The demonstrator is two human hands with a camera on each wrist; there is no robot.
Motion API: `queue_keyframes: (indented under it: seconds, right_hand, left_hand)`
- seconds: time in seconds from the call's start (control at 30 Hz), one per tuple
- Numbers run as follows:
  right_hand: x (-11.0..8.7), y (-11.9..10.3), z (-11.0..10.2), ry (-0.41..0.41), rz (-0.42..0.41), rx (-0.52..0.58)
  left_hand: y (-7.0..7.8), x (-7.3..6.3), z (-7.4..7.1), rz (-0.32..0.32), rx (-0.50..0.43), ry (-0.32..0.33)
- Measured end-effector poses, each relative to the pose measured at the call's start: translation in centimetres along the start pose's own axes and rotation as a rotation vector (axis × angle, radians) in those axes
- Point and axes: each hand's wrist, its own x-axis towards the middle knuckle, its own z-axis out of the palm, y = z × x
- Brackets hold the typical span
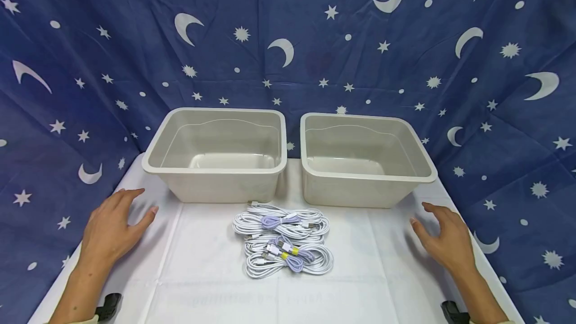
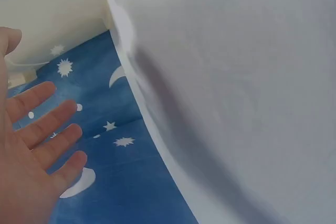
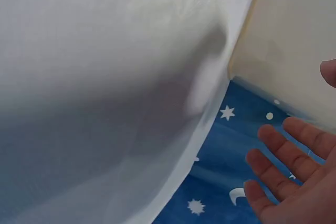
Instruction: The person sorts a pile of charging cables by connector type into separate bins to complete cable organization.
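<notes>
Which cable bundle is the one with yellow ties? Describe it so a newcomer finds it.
On the white table, two beige bins stand side by side at the back, with two coiled white cable bundles in front of the gap between them. Take the nearer bundle: yellow ties mark its middle, which the farther bundle lacks.

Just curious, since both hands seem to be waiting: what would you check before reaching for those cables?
1. Left hand free, fingers relaxed, holding nothing: ok.
2. Right hand free and open: ok.
3. Cables within view, bundled in coils between the hands: ok.
4. Left tub empty inside: ok.
5. Right tub empty inside: ok.
6. Whether the coils are tangled with each other: cannot tell.
</notes>
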Motion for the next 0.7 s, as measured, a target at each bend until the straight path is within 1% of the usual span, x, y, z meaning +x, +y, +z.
queue_keyframes:
  seconds: [0.13, 0.33, 0.53, 0.7]
  right_hand:
    - [-0.1, -0.8, 0.0, -0.009, -0.005, 0.017]
    - [-0.4, -2.2, 0.1, -0.001, -0.061, 0.042]
    - [-0.4, -3.7, 0.3, -0.030, -0.129, 0.035]
    - [-0.4, -5.1, 0.3, -0.055, -0.156, 0.040]
  left_hand:
    - [0.6, 0.0, -0.2, 0.017, -0.017, 0.019]
    - [1.6, 0.0, -0.4, 0.026, -0.026, 0.021]
    - [2.8, 0.0, -0.9, 0.055, -0.048, 0.067]
    - [3.7, 0.3, -1.2, 0.070, -0.055, 0.093]
